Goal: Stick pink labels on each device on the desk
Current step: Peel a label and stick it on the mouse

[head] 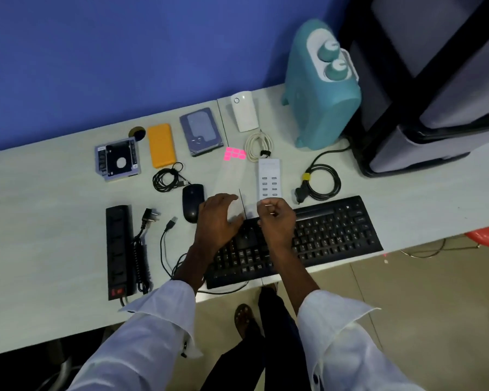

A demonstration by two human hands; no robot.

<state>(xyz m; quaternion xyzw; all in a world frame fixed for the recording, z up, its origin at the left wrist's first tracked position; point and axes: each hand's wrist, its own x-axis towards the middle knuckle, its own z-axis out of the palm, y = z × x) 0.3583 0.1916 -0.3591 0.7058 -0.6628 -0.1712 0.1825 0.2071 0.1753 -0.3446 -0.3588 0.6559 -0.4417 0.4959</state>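
Just beyond the far edge of the black keyboard (336, 230), both hands hover low over the pale desk (54, 207). The left hand (218, 218) lies with its fingers straight and spread, resting on the near end of a clear sheet (229, 179) that runs away from the person. The pink labels (235, 153) sit in a small cluster at the far end of that sheet, between the hard drive (201, 131) on the left and a coiled white cable (259, 143) on the right. The right hand (275, 221) has its fingers curled, with thumb and forefinger drawn together at the near end of the white charging hub (269, 179); whether they grip anything cannot be told. The black mouse (192, 201) lies just left of the left hand, and a coil of thin black cable (165, 179) lies beyond it. Along the far side, from left to right, are a drive caddy (117, 159), an orange power bank (161, 149), the hard drive, a small white box (244, 114) and a tall teal appliance (319, 94). A black power strip (118, 249) lies lengthwise at the near left with its cord beside it. To the right of the hub a thick black cable (322, 180) is looped and held by a yellow tie. No pink shows on any device.
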